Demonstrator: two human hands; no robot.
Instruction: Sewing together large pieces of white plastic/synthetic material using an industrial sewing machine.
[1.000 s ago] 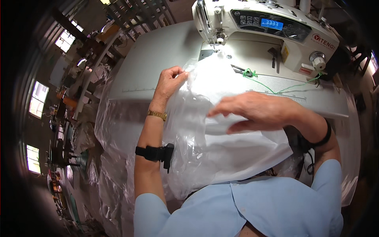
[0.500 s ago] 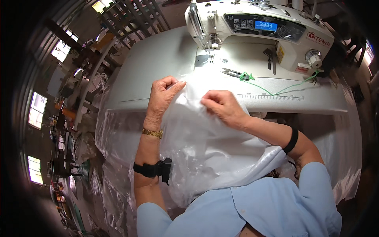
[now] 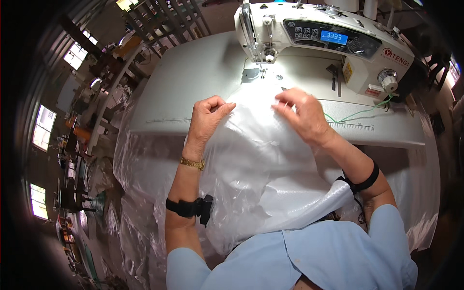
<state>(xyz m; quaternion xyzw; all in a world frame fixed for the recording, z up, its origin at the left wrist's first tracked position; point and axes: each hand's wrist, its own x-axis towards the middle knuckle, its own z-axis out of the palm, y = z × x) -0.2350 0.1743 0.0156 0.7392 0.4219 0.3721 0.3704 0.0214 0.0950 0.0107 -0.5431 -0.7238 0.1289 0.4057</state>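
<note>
A thin white, partly see-through plastic sheet (image 3: 261, 154) drapes from the sewing machine's bed down over my lap. The left edge of its upper part is pinched between thumb and fingertips of my left hand (image 3: 209, 118). Across from it, my right hand (image 3: 305, 116) hovers over the sheet's upper right side; its fingertips are slightly blurred, with thumb and fingers apart. The sheet's far end lies just in front of the needle and presser foot (image 3: 262, 72) of a white sewing machine (image 3: 328, 41). Thread snips are mostly hidden behind my right hand.
A green cord (image 3: 360, 116) runs from the machine's right end toward my right hand. Dark small tools (image 3: 333, 77) lie on the bed under the machine's arm. The grey tabletop (image 3: 193, 72) stretches left, with clear plastic (image 3: 140, 193) hanging below its front edge.
My right hand has let go of the sheet's middle and moved right and away from me, covering the snips. My left hand has shifted slightly right. The sheet's upper part is spread wider.
</note>
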